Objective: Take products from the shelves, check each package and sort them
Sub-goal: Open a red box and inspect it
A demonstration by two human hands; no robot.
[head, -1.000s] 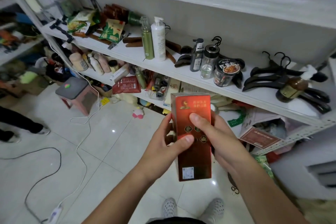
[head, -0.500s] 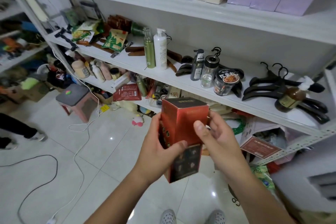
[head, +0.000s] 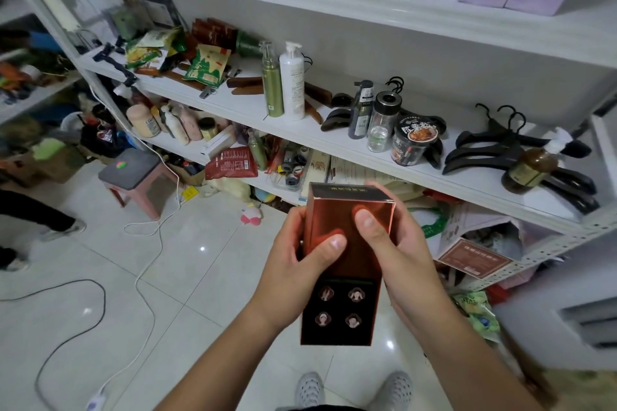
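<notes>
A tall copper-red box (head: 347,264) with a dark lower panel showing four small round pictures is upright in front of me. My left hand (head: 297,267) grips its left side, thumb across the shiny face. My right hand (head: 397,243) wraps its right side, thumb pressed on the upper face. The box's dark top flap faces the white shelf (head: 334,140). That shelf carries a green bottle (head: 272,90), a white pump bottle (head: 292,83), a glass jar (head: 382,125) and a noodle cup (head: 412,140).
Black hangers (head: 507,147) and a brown bottle (head: 531,167) lie at the shelf's right end. Boxes line the top shelf (head: 467,13). A pink stool (head: 133,177) and cables (head: 147,264) are on the tiled floor at left. Another person's leg (head: 36,213) is at far left.
I have turned the box in both hands: the orange printed face gave way to the shiny copper face with the dark panel below. The view has tilted up slightly.
</notes>
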